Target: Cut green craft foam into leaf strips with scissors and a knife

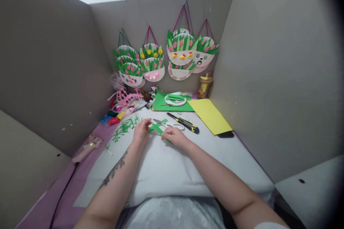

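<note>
Clearly some way into the craft work, the person has both hands on a green paper piece (156,127) lying on the white tabletop (172,171). The left hand (141,132) pinches its left edge with fingertips closed on it, and the right hand (175,136) presses on its right end with fingers curled over the paper; the two hands are close but apart, with the crossed green strips showing between them. Just behind the piece lie scissors (169,124), touching or nearly touching it, and beside them a yellow-and-black knife (183,122). Green offcuts (124,127) are scattered to the left, which suggests much cutting is done. A plate (175,99) with more green strips sits on a green sheet (172,104) farther back, next to a yellow sheet (210,115), so material seems left to use. On the back wall hang finished plate baskets (166,59) with green leaves and pink or yellow flowers, several already complete. A pink glue gun (87,147) lies off to the left on the purple mat, untouched, and the piece in hand judged by its look is not yet attached to anything.
</note>
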`<state>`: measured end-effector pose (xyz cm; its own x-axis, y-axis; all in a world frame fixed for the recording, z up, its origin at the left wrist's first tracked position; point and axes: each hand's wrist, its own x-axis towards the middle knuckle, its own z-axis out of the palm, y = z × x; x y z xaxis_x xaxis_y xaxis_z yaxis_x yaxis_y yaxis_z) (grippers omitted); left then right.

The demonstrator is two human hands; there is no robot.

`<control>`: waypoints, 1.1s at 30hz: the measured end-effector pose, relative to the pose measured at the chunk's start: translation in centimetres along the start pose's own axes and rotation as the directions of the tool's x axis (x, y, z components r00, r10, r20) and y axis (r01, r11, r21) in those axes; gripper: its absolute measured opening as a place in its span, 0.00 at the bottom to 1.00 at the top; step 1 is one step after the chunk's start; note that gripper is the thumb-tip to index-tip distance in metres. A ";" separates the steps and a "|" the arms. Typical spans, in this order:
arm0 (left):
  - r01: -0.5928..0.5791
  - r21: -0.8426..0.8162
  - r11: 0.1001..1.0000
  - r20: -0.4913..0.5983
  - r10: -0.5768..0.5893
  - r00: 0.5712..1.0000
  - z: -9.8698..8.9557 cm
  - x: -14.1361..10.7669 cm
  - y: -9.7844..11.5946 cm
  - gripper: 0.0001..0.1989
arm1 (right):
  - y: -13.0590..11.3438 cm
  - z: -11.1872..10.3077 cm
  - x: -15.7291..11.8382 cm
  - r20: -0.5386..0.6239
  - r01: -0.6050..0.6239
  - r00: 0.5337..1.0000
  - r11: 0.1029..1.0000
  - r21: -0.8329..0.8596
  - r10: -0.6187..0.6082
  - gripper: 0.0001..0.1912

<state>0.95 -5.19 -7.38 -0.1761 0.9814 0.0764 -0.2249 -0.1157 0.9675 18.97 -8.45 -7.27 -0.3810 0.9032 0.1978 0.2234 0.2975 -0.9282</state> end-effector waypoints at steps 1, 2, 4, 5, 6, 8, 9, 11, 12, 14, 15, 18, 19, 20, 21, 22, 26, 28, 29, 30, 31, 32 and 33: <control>0.000 -0.006 1.000 0.003 0.001 1.000 0.0 -0.1 0.1 0.13 | 0.0 0.0 0.0 -0.018 -0.011 1.000 1.000 0.007 0.011 0.13; -0.001 -0.007 1.000 0.025 0.001 1.000 0.1 -0.3 0.2 0.14 | 0.1 0.0 0.0 -0.045 -0.021 0.999 1.000 0.012 0.022 0.13; 0.000 0.005 1.000 0.110 0.000 0.994 0.5 -1.0 0.3 0.15 | 0.2 0.0 0.1 -0.097 -0.029 0.995 0.999 0.015 0.030 0.13; 0.000 0.019 1.000 0.170 -0.003 0.985 0.9 -1.4 0.3 0.15 | 0.2 0.0 0.1 -0.113 -0.026 0.993 1.000 0.011 0.027 0.13; 0.000 0.036 0.999 0.237 -0.009 0.971 1.2 -1.8 0.3 0.14 | 0.2 0.1 0.2 -0.119 -0.023 0.993 1.000 0.008 0.024 0.13; 0.007 0.074 0.997 0.360 -0.033 0.932 1.8 -2.4 0.2 0.13 | 0.1 0.2 0.2 -0.111 -0.025 0.993 1.000 0.015 0.026 0.14; 0.016 0.089 0.996 0.391 -0.050 0.919 1.9 -2.6 0.1 0.12 | 0.1 0.2 0.2 -0.105 -0.032 0.994 0.999 0.025 0.034 0.14; 0.062 0.087 0.994 0.362 -0.090 0.928 1.9 -2.7 0.1 0.12 | -0.2 0.3 0.1 -0.094 -0.053 0.994 0.997 0.048 0.057 0.13; 0.089 0.071 0.994 0.320 -0.107 0.941 1.9 -2.7 0.2 0.13 | -0.4 0.3 0.0 -0.087 -0.060 0.994 0.997 0.057 0.065 0.12; 0.126 0.029 0.992 0.247 -0.129 0.960 1.6 -2.4 0.3 0.14 | -0.7 0.4 0.0 -0.075 -0.063 0.995 0.996 0.070 0.068 0.11; 0.136 0.010 0.991 0.226 -0.135 0.965 1.5 -2.3 0.3 0.14 | -0.8 0.4 0.0 -0.071 -0.059 0.995 0.995 0.078 0.065 0.11; 0.139 -0.032 0.990 0.176 -0.132 0.976 1.3 -1.8 0.4 0.14 | -1.0 0.4 0.1 -0.073 -0.044 0.996 0.993 0.113 0.053 0.10; 0.137 -0.047 0.989 0.152 -0.129 0.980 1.3 -1.6 0.4 0.15 | -1.0 0.4 0.1 -0.080 -0.041 0.995 0.991 0.127 0.052 0.09; 0.133 -0.060 0.989 0.125 -0.125 0.984 1.2 -1.4 0.4 0.16 | -1.0 0.4 0.2 -0.088 -0.038 0.995 0.989 0.142 0.051 0.09; 0.128 -0.071 0.989 0.096 -0.121 0.988 1.1 -1.1 0.4 0.17 | -0.9 0.4 0.2 -0.098 -0.033 0.994 0.987 0.157 0.049 0.08; 0.120 -0.078 0.990 0.065 -0.115 0.991 1.0 -0.9 0.4 0.17 | -0.9 0.3 0.1 -0.104 -0.027 0.994 0.985 0.172 0.046 0.08; 0.062 -0.070 0.996 -0.065 -0.067 0.996 0.0 0.1 0.6 0.17 | -1.1 -0.3 -0.1 -0.125 -0.008 0.992 0.979 0.206 0.035 0.07; 0.032 -0.037 0.999 -0.090 -0.036 0.995 -0.2 0.2 0.7 0.16 | -1.1 -0.5 -0.1 -0.208 0.002 0.977 0.982 0.187 0.037 0.08; 0.021 -0.017 1.000 -0.086 -0.023 0.996 -0.2 0.1 0.7 0.16 | -1.0 -0.4 -0.1 -0.266 0.014 0.963 0.986 0.168 0.031 0.08; 0.013 0.002 1.000 -0.070 -0.013 0.997 0.0 -0.2 0.6 0.15 | -0.9 -0.3 0.0 -0.317 0.029 0.948 0.989 0.148 0.020 0.09; 0.007 0.020 1.000 -0.044 -0.006 0.999 0.4 -0.5 0.6 0.15 | -0.7 -0.2 0.1 -0.353 0.043 0.935 0.991 0.129 0.005 0.11; 0.003 0.034 0.999 -0.016 -0.002 1.000 0.7 -0.9 0.5 0.14 | -0.5 0.0 0.2 -0.369 0.055 0.929 0.992 0.113 -0.010 0.12; 0.001 0.044 0.999 0.015 -0.001 1.000 1.1 -1.2 0.5 0.14 | -0.3 0.2 0.4 -0.363 0.061 0.932 0.993 0.101 -0.020 0.12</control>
<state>2.15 -6.27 -6.74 -0.1611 0.9838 0.0786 -0.1823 -0.1080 0.9773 18.55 -8.28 -7.02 -0.0337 0.9477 0.3174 0.1078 0.3191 -0.9416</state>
